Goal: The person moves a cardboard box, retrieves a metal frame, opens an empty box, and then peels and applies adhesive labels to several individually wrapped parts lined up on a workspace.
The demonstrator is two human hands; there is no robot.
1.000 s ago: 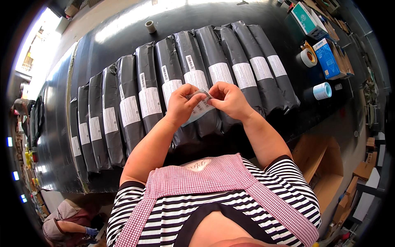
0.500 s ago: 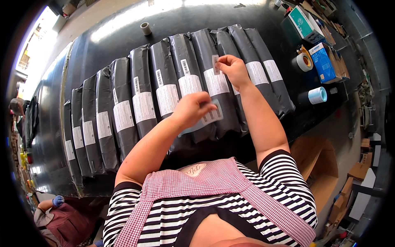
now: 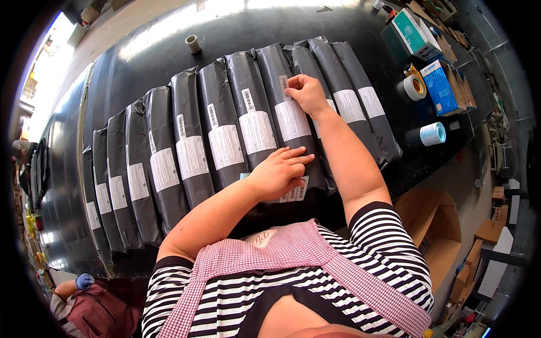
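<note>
Several dark grey mailer bags [image 3: 222, 112] with white labels lie side by side, overlapping, on a black table [image 3: 141, 50]. My right hand [image 3: 307, 93] presses a small white barcode sticker [image 3: 284, 87] onto the upper part of one bag, fingertips pinched at the sticker's edge. My left hand [image 3: 279, 174] lies flat, fingers apart, on a sheet of small stickers [image 3: 293, 191] that rests on the near ends of the bags. My striped shirt and pink checked apron fill the lower part of the head view.
A small tape core [image 3: 193, 43] stands behind the bags. At the right are a tape roll [image 3: 414, 87], a light blue roll [image 3: 433, 133], blue and teal boxes [image 3: 442, 84] and an open cardboard box [image 3: 431, 225]. Another person's blue-gloved hand [image 3: 84, 280] shows at the lower left.
Both hands were together peeling a sticker from the sheet. My right hand then carried it up and away onto a bag, while my left hand lowered flat onto the sheet.
</note>
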